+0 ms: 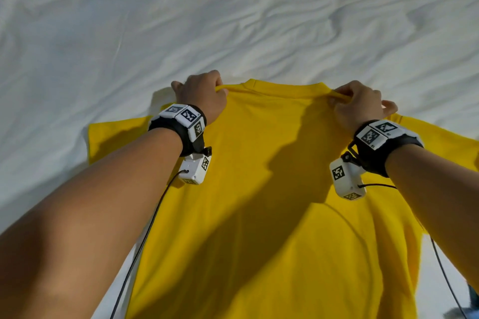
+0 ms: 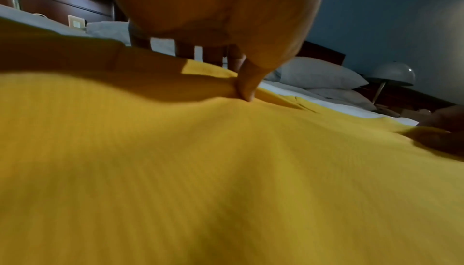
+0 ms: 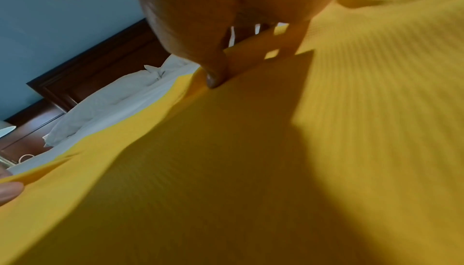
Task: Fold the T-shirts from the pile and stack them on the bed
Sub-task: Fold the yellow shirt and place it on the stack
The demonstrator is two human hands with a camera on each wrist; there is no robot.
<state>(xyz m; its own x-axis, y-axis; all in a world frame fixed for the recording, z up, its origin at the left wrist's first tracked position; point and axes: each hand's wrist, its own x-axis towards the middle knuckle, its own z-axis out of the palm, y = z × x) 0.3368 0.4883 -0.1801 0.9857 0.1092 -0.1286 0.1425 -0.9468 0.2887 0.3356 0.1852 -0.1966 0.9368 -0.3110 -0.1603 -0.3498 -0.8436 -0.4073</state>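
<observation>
A yellow T-shirt (image 1: pixel 264 202) lies spread on the white bed sheet (image 1: pixel 233 21), collar at the far end and sleeves out to each side. My left hand (image 1: pixel 204 93) pinches the shirt's left shoulder beside the collar. My right hand (image 1: pixel 355 103) pinches the right shoulder in the same way. In the left wrist view the thumb (image 2: pixel 247 88) presses into a ridge of yellow T-shirt fabric (image 2: pixel 226 170). The right wrist view has a thumb (image 3: pixel 214 74) clamped on a raised fold of the yellow T-shirt (image 3: pixel 276 160). The shirt's lower hem is out of view.
Wrinkled white sheet stretches beyond the shirt. White pillows (image 2: pixel 319 74) lie against a dark wooden headboard (image 3: pixel 100 64). A domed bedside lamp (image 2: pixel 391 74) stands at the right of the bed. A dark object (image 1: pixel 464 311) shows at the lower right corner.
</observation>
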